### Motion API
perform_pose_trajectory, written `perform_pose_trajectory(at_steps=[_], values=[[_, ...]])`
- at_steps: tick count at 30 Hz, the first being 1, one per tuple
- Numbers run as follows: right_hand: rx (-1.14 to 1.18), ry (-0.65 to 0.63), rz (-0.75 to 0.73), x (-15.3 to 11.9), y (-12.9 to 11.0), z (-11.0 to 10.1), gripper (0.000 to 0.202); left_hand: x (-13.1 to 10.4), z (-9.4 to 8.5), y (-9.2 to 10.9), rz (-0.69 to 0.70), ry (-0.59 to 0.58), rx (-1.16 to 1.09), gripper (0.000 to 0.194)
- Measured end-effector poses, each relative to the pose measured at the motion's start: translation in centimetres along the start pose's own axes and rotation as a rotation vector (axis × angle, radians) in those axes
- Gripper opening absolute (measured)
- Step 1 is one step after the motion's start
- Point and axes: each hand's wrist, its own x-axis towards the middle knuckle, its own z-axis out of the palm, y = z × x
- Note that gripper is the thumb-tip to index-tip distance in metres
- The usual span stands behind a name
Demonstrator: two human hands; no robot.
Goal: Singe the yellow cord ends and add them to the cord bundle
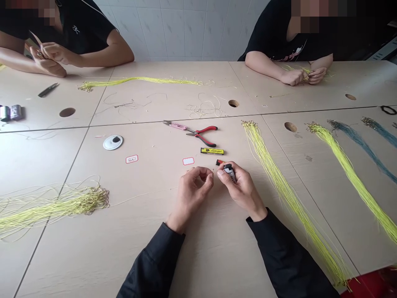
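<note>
My left hand is closed in a pinch, thumb against forefinger, on a thin yellow cord. The cord trails left across the table to near a yellow cord bundle with metal clasps at its end. A tiny tip shows at my left fingertips. Close on the right, my right hand is wrapped round a black-and-white lighter, its top facing the pinched tip. I cannot make out a flame. Just behind my right fingers lies a red lighter, partly hidden.
Beyond my hands lie a yellow lighter, red-handled pliers, pink snips and a round white disc. Yellow cord bundles and teal bundles stretch out rightward. Two people work across the table.
</note>
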Motion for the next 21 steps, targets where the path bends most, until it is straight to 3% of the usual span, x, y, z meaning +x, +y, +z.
perform_pose_trajectory(at_steps=[13,21], values=[[-0.134,0.037,0.028,0.17,0.67,0.11,0.017,-0.07,-0.18,-0.37,0.212,-0.005,0.276,0.009],[-0.158,0.023,0.025,0.12,0.85,0.21,0.015,-0.03,0.01,-0.56,0.207,-0.007,0.253,0.008]])
